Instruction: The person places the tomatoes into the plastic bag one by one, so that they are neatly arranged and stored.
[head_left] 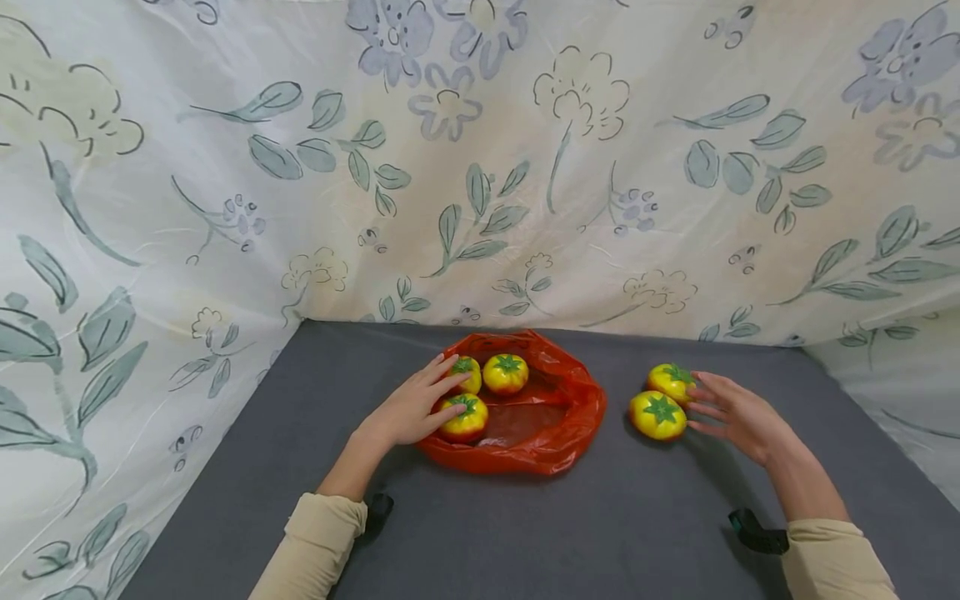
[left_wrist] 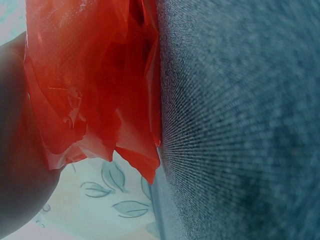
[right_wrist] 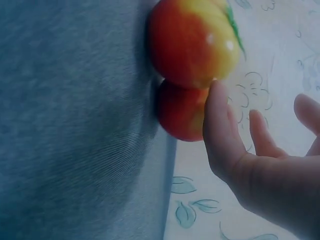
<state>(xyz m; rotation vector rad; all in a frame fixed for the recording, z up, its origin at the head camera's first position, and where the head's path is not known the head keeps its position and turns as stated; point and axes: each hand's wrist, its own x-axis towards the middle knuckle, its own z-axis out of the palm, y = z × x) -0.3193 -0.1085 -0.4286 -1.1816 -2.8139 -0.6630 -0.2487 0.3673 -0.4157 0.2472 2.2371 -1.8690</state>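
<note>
A pale floral cloth (head_left: 480, 225) hangs behind and along both sides of a dark grey surface (head_left: 525, 542), its print showing blue flowers, yellow blossoms and grey-green leaves. On the surface sits a red plastic bag (head_left: 591, 408), its mouth spread wide and facing up, the rim crumpled all round. Inside, gathered toward the bag's left and back, are three yellow-and-red fruits with green star-shaped tops: a rear left fruit (head_left: 469, 375), a rear middle fruit (head_left: 506, 374) beside it, and a front left fruit (head_left: 463, 422). The right part of the bag's floor shows bare red plastic.

To the right of the bag, well apart from it, two more of the same kind rest on the surface: a near fruit (head_left: 657, 417), with a far fruit (head_left: 669, 382) just behind it.

The left hand (head_left: 408, 408) comes over the bag's left rim, its fingers spread and extended over the two left fruits, the thumb lying over the front one; whether it also grips the plastic, I cannot tell. The right hand (head_left: 744, 419) is beside the loose pair, its fingers apart and slightly bent, holding nothing. Both forearms wear beige sleeves (head_left: 836, 557), with a dark device (head_left: 759, 533) at each wrist
</note>
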